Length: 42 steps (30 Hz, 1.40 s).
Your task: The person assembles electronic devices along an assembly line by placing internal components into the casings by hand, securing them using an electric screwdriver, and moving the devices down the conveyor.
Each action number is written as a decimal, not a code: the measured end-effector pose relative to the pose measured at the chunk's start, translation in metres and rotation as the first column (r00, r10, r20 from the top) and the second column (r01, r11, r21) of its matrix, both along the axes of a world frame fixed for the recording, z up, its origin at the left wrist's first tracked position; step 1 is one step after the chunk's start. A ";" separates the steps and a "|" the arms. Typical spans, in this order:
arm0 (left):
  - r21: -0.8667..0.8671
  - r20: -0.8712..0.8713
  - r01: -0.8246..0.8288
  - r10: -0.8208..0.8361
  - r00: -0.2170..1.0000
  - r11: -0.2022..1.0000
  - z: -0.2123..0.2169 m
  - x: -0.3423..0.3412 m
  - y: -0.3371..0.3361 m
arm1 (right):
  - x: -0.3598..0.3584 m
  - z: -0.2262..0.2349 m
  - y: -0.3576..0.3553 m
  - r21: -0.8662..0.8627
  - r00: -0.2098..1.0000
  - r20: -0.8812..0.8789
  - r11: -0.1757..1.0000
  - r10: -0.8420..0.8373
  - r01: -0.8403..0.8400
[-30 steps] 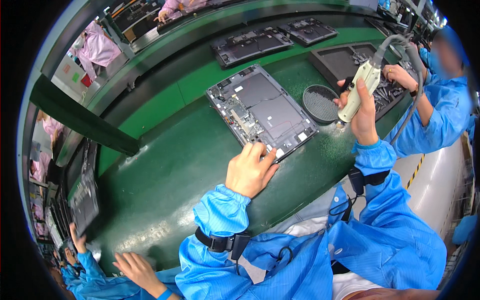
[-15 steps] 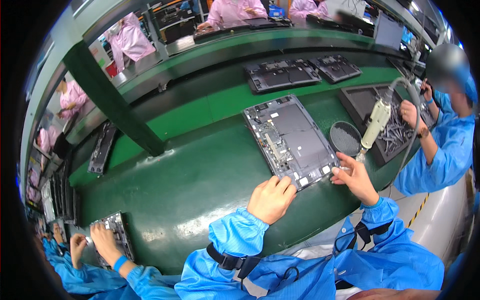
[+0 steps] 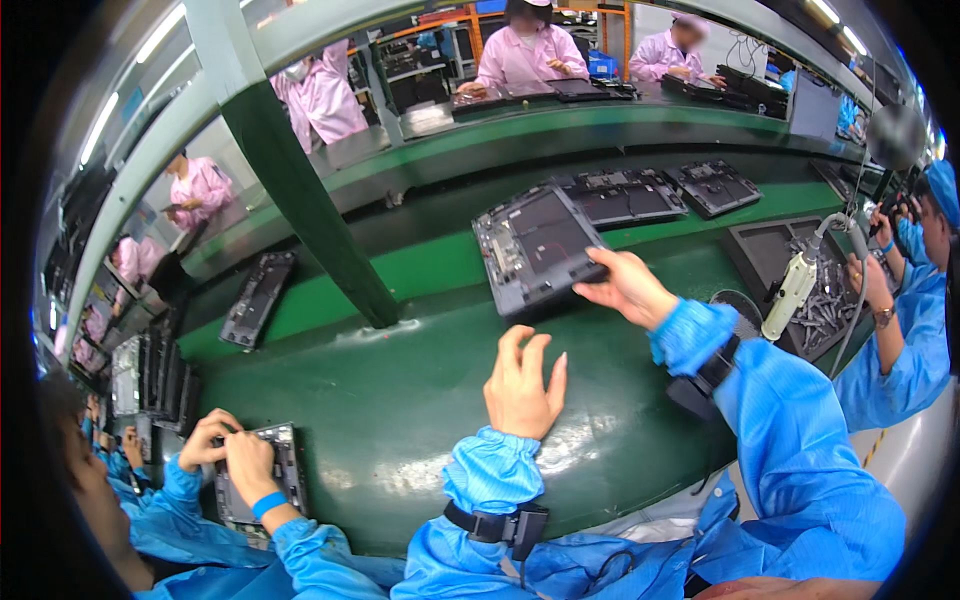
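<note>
My right hand (image 3: 628, 287) pinches the near right corner of an opened tablet-like device (image 3: 540, 235), a dark flat casing with a circuit board along its left side and a wide black panel. The device is lifted and tilted, its near edge raised, over the far side of the green bench (image 3: 420, 420). Just below that edge, my left hand (image 3: 522, 385) hangs apart from it, fingers spread and slightly bent, with nothing in them. Behind the held device lie a second opened device (image 3: 625, 197) and, further right, a third one (image 3: 713, 187).
On the right, a black tray (image 3: 755, 245) holds several small grey parts beside a hanging pale electric screwdriver (image 3: 790, 297) and a partly hidden round mesh cup (image 3: 738, 300). Left of centre stands a green post (image 3: 310, 215). A co-worker's hands work on another device (image 3: 285, 460) at left.
My right hand has carried the device away from the bench's near side toward the far strip, tilting it. My left hand has come off its near edge. The view has shifted slightly.
</note>
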<state>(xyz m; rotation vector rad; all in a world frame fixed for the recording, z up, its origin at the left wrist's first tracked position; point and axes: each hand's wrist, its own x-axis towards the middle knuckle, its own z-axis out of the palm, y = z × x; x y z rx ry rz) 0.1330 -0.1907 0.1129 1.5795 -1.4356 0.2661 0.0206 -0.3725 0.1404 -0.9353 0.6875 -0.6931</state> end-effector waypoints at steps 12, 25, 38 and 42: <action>0.177 0.020 0.154 -0.160 0.987 0.972 -0.017 -0.003 -0.021 | -0.050 -0.018 0.012 -0.295 0.977 -0.123 0.933 0.175 -0.204; 0.656 0.231 -0.377 0.302 0.925 0.654 0.012 0.042 -0.282 | -0.096 -0.054 0.019 -0.800 0.955 -0.148 0.598 -0.257 0.037; 0.908 -0.004 -0.183 0.445 0.895 0.377 0.043 0.038 -0.302 | -0.088 -0.056 0.014 -0.666 0.949 -0.051 0.718 -0.312 0.200; 0.586 -0.712 0.235 0.354 0.607 0.775 0.034 0.048 -0.281 | -0.092 -0.051 0.013 -0.555 0.977 -0.056 0.820 -0.204 0.139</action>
